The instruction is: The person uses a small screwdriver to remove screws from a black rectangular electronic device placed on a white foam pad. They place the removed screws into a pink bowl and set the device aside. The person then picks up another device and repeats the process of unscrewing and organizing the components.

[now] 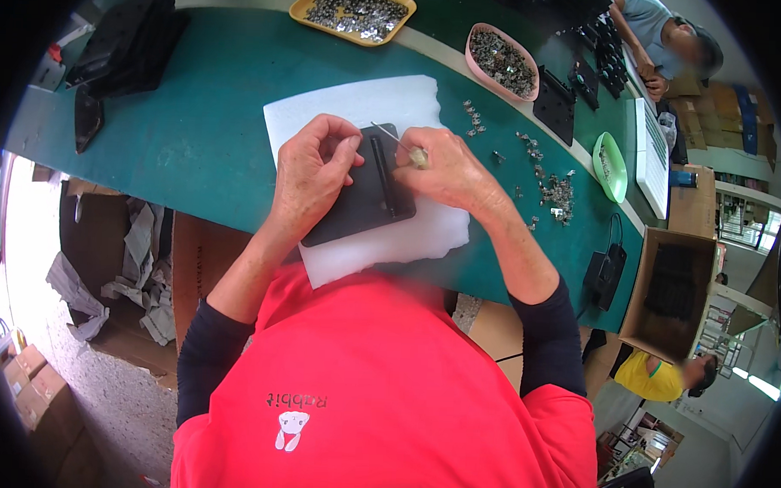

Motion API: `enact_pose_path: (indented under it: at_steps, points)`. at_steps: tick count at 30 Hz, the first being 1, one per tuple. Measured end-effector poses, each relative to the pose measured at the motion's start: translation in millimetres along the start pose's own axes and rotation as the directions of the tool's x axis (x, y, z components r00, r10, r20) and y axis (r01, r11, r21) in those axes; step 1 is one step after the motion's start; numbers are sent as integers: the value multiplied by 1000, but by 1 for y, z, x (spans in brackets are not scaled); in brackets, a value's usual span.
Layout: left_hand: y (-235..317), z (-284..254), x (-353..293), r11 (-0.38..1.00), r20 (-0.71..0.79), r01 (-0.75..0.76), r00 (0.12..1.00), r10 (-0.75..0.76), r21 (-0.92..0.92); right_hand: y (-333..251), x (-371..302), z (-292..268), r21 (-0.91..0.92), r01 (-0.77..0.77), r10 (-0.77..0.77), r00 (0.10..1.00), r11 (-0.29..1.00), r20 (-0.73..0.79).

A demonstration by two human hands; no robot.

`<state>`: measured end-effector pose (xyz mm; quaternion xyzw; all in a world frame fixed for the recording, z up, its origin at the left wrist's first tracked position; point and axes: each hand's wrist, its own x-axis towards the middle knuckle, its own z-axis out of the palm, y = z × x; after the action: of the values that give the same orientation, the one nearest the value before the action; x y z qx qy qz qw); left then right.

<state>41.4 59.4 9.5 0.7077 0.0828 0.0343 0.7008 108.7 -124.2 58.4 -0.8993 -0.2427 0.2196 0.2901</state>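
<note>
A flat black plate point(368, 202) with a long slot lies on a white foam sheet point(387, 102) on the green table point(205, 126). My left hand point(314, 168) rests on the plate's left part, thumb and forefinger pinched together at its top edge over something too small to make out. My right hand point(445, 167) grips a thin screwdriver point(392, 137) with a pale handle, its tip pointing up-left over the plate's top.
Small metal parts point(554, 194) lie scattered to the right. A yellow tray point(354, 12), a pink tray point(502, 62) and a green bowl point(610, 166) hold more. Black plates point(122, 41) are stacked far left. Another person point(664, 38) works at the far right.
</note>
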Motion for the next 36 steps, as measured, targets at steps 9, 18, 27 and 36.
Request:
enact_pose_path:
  at_steps: [9, 18, 27, 36]
  points:
    - [10, 0, 4, 996, 3, 58, 998, -58, 67, 8, -12, 23, 197, -36, 73, 981, 980, -182]
    - [15, -2, 9, 999, 95, 51, 994, -51, -4, 10, -15, 25, 288, 30, 43, 969, 957, -244]
    - [18, -11, 11, 986, 86, 109, 991, -99, -123, 16, -16, 26, 312, 17, 53, 976, 950, -213]
    - [18, -8, 16, 997, 137, 58, 988, -65, 59, 12, -19, 20, 320, -24, 80, 983, 947, -163]
